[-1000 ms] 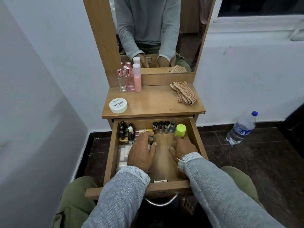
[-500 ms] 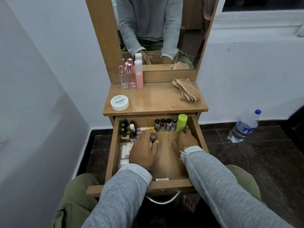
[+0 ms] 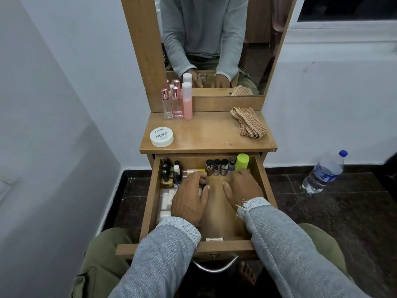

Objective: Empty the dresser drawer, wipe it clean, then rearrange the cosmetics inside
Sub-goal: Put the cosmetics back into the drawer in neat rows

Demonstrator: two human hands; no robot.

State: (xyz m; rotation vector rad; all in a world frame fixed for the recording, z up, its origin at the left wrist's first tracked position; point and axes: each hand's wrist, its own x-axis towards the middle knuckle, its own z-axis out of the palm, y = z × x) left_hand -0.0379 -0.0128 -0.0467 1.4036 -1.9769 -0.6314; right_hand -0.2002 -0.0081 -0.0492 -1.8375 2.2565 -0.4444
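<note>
Both hands are working inside the open drawer (image 3: 151, 196). Left hand (image 3: 190, 198) is curling its grip over small cosmetics (image 3: 194, 171); right hand (image 3: 242, 188) is lying flat, fingers relaxed, apparently aligning the row of bottles (image 3: 217, 166) at the back.

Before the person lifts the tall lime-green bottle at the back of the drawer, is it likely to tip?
Probably yes: the lime-green bottle stands tall and narrow, so a sideways push could topple it onto the small bottles beside it. It looks like smooth plastic, likely light and perhaps slippery.
</note>
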